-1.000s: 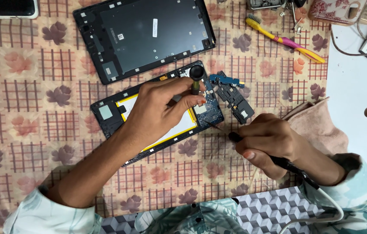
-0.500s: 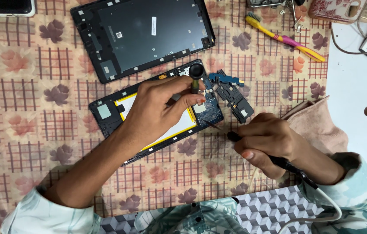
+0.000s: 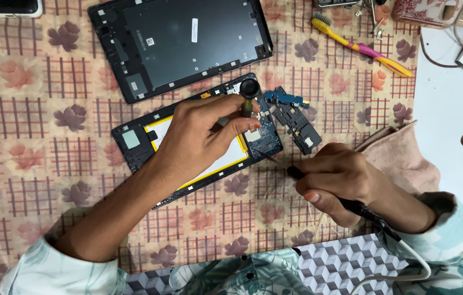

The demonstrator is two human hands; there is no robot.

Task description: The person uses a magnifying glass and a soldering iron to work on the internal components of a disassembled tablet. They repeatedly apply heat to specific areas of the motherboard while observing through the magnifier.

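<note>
An opened tablet (image 3: pixel 133 143) lies on the flowered cloth, its yellow-edged battery and blue circuit board (image 3: pixel 267 139) exposed. My left hand (image 3: pixel 201 134) rests over the battery and pinches a black screwdriver (image 3: pixel 249 93) standing upright on the board's top corner. My right hand (image 3: pixel 338 183) grips a black corded pen-like tool (image 3: pixel 297 173); its thin tip reaches the board's lower right edge. A small removed blue and black part (image 3: pixel 297 117) lies just right of the tablet.
The tablet's black back cover (image 3: pixel 182 41) lies above. A yellow and pink toothbrush (image 3: pixel 360 46) sits at upper right. A white board (image 3: pixel 452 109) with a hole and cables is at right, a pink cloth (image 3: pixel 406 158) beside my right wrist, a phone (image 3: pixel 4 6) at top left.
Barely anything differs: both hands keep their grips on the tools at the circuit board. The view has shifted slightly.
</note>
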